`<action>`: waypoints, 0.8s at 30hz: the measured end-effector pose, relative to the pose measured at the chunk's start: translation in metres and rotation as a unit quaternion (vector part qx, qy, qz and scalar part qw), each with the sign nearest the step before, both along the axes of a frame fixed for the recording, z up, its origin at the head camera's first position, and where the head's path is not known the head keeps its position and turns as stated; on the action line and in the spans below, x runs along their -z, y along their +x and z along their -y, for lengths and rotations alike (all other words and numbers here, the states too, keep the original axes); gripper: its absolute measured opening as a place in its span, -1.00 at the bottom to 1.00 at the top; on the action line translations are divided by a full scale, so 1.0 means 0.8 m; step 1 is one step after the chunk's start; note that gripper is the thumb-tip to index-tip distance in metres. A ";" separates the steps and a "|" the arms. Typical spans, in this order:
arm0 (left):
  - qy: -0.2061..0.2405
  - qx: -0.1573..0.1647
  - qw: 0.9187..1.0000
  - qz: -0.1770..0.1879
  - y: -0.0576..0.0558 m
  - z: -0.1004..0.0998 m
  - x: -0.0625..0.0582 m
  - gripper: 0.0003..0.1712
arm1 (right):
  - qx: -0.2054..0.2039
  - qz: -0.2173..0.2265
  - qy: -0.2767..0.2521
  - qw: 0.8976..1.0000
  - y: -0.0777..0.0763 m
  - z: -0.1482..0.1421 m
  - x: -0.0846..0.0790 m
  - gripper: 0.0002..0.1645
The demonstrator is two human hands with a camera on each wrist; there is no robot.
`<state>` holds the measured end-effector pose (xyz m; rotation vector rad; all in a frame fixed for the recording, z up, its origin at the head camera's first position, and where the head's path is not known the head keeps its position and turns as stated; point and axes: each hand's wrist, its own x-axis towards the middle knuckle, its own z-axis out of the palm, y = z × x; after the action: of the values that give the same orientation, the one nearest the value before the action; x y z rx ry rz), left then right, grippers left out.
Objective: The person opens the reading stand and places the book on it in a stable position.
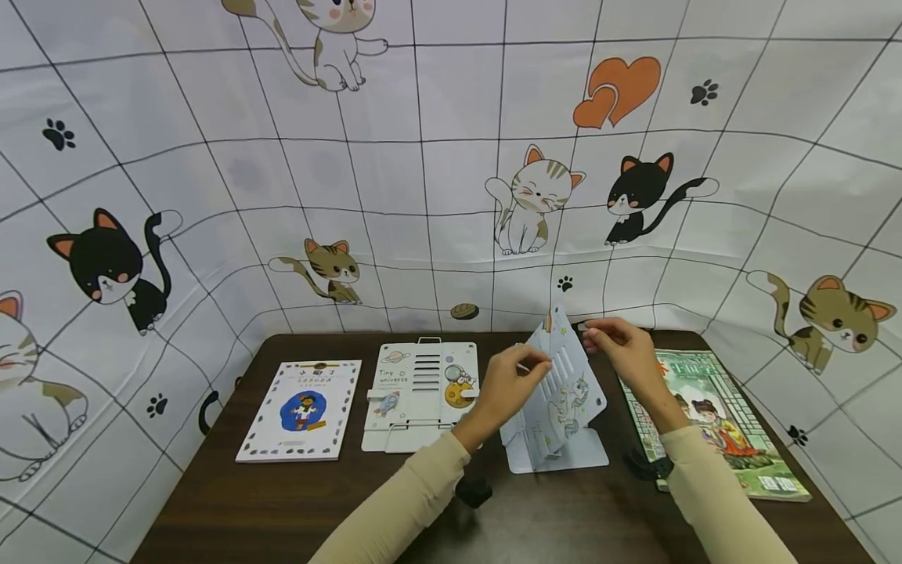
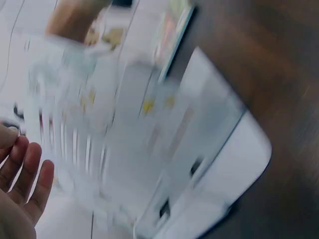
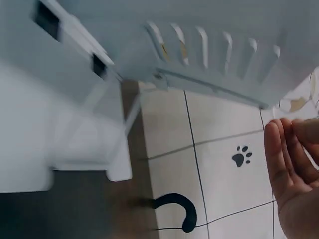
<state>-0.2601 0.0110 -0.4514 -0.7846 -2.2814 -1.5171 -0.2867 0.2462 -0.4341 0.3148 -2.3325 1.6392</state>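
Observation:
A pale blue metal book stand (image 1: 567,384) with a unicorn print and a row of slots stands tilted up on its base plate. To its left is my left hand (image 1: 509,385), its fingers loosely bent with the thumb near the index finger; in the left wrist view these fingers (image 2: 35,184) lie beside the slotted panel, with no grip on it seen. My right hand (image 1: 623,352) is raised beside the upper right edge of the panel. In the right wrist view its fingers (image 3: 284,154) are held together, just off the panel's corner (image 3: 264,102).
On the brown table (image 1: 338,509), a white "Tiny universe" book stand (image 1: 395,384) lies flat left of centre. Farther left lies a white book (image 1: 303,411) with a blue circle. A green illustrated book (image 1: 733,439) lies at the right, partly under my right forearm.

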 end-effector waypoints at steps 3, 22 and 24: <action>-0.006 -0.018 0.999 0.038 -0.027 0.008 -0.002 -0.83 | 0.013 0.019 -0.029 0.999 0.032 0.000 0.008 -0.61; -0.096 -0.040 0.982 0.154 -0.102 0.005 0.008 -0.69 | -0.003 0.064 -0.002 0.998 0.165 0.041 0.062 -0.81; -0.106 -0.029 0.981 0.158 -0.103 0.002 0.009 -0.65 | 0.001 0.059 -0.003 0.998 0.168 0.045 0.063 -0.78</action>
<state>-0.3427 0.0097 -0.4587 -0.5540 -2.7081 -1.4773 -0.1525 0.2105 -0.4843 0.2186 -2.4105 1.7080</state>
